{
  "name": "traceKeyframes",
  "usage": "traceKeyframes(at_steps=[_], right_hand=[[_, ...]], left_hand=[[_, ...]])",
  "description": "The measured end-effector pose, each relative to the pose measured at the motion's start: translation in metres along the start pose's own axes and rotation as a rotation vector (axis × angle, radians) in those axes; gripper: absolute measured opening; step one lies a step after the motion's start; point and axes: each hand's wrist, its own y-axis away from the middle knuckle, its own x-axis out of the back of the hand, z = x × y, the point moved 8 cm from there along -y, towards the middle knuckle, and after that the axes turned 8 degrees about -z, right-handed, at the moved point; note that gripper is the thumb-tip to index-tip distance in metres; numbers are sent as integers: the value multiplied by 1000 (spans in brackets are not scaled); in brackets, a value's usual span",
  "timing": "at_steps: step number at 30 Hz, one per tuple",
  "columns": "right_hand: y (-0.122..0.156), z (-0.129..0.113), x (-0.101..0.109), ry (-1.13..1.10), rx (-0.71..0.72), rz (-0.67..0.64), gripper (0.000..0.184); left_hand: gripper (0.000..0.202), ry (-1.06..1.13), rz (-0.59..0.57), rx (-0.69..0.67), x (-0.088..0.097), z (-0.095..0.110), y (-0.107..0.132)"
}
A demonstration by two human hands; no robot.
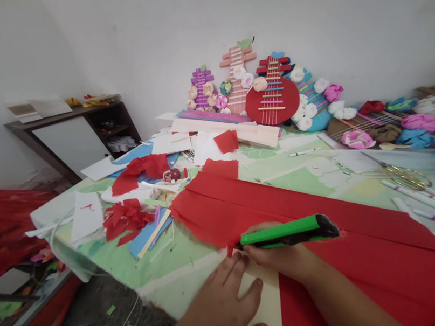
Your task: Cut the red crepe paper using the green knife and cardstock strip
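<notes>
My right hand (283, 257) is closed around a green utility knife (284, 232) with black parts. Its front end points down at the edge of a large sheet of red paper (384, 275). A pale cream sheet of card (269, 296) lies partly over the red one. Pressed flat on this card, my left hand (223, 300) has its fingers spread, their tips close to the knife's front end. The blade itself is too small to make out.
Red paper scraps (127, 217) and blue card strips (151, 240) lie left of the red sheet. Several decorated paper lutes, one a red lute (273, 100), lean against the wall. Gold-handled scissors (407, 178) are at the right. A dark cabinet (70, 133) stands beyond the table.
</notes>
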Motion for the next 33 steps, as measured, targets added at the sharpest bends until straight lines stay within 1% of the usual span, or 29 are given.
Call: traceKeyframes(at_steps=[5,14,18,23,27,33], right_hand=[[0,-2,3,-10,-50,4,14],[0,-4,2,-11,-65,-34,14],[0,0,4,-18,-115,-37,15],[0,-1,1,0,-37,-43,14],[-1,-2,0,26,-26,-56,15],[-3,-6,-2,133,-13,-77,16]], left_hand=[[49,4,-5,-7,0,0,1],[49,20,-25,-5,-1,0,-1],[50,28,-34,3,-3,-1,0],[50,47,-50,9,-4,-1,1],[50,49,-53,27,-5,-3,1],[50,15,-42,10,-4,-1,1]])
